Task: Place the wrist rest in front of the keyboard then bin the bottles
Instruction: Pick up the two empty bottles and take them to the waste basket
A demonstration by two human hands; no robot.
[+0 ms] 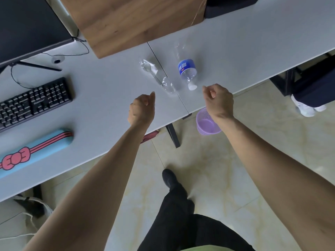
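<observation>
A light blue wrist rest (pixel 36 151) with a pink bow lies on the white desk (pixel 101 98), just in front of the black keyboard (pixel 34 102). Two clear plastic bottles lie on their sides further right: a crushed one (pixel 157 77) without a label and one with a blue label (pixel 186 69) and a white cap. My left hand (pixel 142 109) hovers near the crushed bottle, fingers curled, holding nothing. My right hand (pixel 218 100) is beside the labelled bottle's cap, also loosely curled and empty. A purple mesh bin (pixel 206 124) stands on the floor under my right wrist.
A black monitor (pixel 30 28) stands at the back left, with a thin cable across the desk. A large wooden box (pixel 136 22) sits behind the bottles. Another person's white shoes (pixel 308 107) are at the right. My own leg and black shoe (pixel 169 178) are below.
</observation>
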